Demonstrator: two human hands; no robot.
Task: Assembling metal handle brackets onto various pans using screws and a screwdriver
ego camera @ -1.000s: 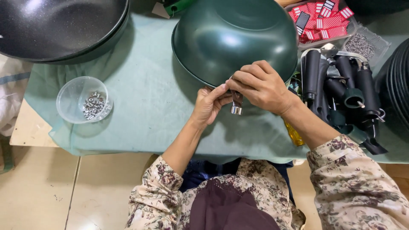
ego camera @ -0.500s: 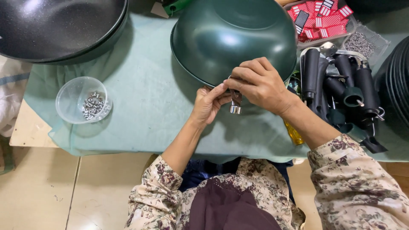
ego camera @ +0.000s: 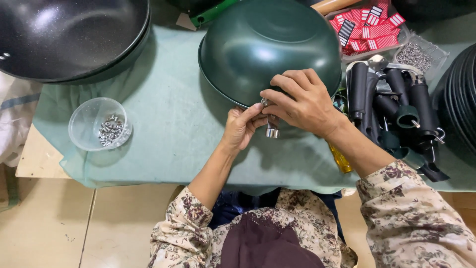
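Little change vs 0.5 s ago: left hand [ego camera: 241, 126] & right hand [ego camera: 302, 101] still pinch metal fitting [ego camera: 271, 130] at green wok [ego camera: 270, 47] rim.

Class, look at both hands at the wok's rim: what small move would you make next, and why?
Probably keep the left hand steadying the small metal fitting at the rim of the upturned green wok while the right hand seats it, since both hands pinch there and the fitting hangs below the edge.

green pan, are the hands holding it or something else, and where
Both hands meet at the near rim of the upturned green pan. The left hand and right hand pinch a small silver metal fitting there; how it joins the rim is hidden.
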